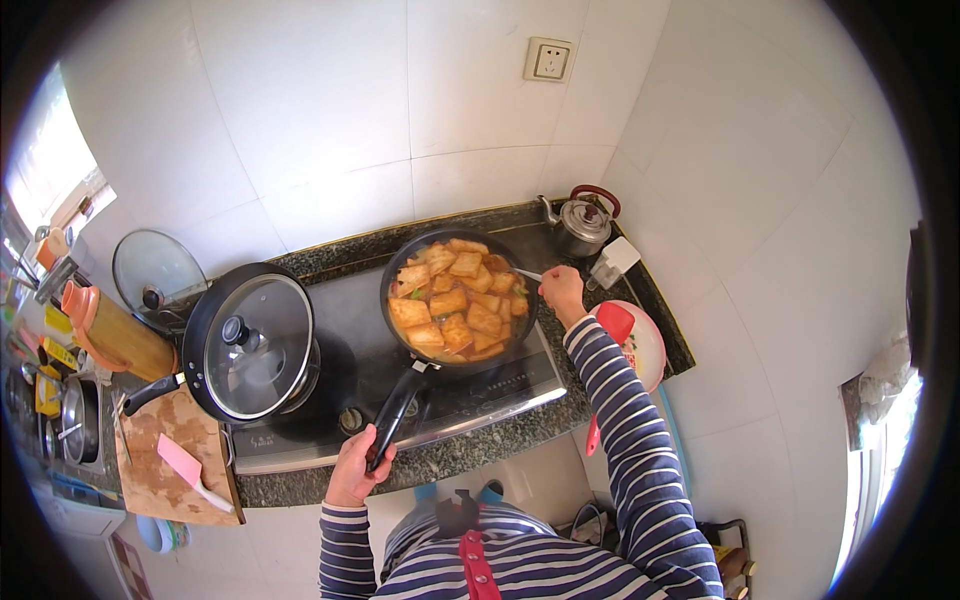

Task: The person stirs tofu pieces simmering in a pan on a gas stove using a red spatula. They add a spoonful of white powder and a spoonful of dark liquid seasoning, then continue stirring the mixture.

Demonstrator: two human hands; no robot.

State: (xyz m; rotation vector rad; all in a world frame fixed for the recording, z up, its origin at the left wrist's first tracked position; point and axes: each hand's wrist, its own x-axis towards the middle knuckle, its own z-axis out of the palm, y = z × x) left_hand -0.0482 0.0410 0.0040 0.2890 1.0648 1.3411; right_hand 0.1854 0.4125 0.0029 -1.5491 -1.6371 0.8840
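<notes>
My left hand [358,466] grips the black handle [397,405] of a frying pan [384,304] on the right side of the gas stove. Golden fried tofu-like pieces [456,309] sit in broth in the pan, with bits of green among them. Above the pan's right rim, my right hand [562,291] holds a thin metal utensil [526,274], likely a spoon; its far end is hidden among the food. A red spatula [616,322] lies across a plate [651,349] with a pink rim, partly behind my right sleeve.
A lidded black wok [196,375] stands on the left burner, its handle pointing left. On the wooden cutting board [150,480] lies a pink-bladed knife [180,459]. A metal kettle [583,229] and a white-lidded container [619,256] occupy the back right corner. A glass lid [154,262] leans against the wall.
</notes>
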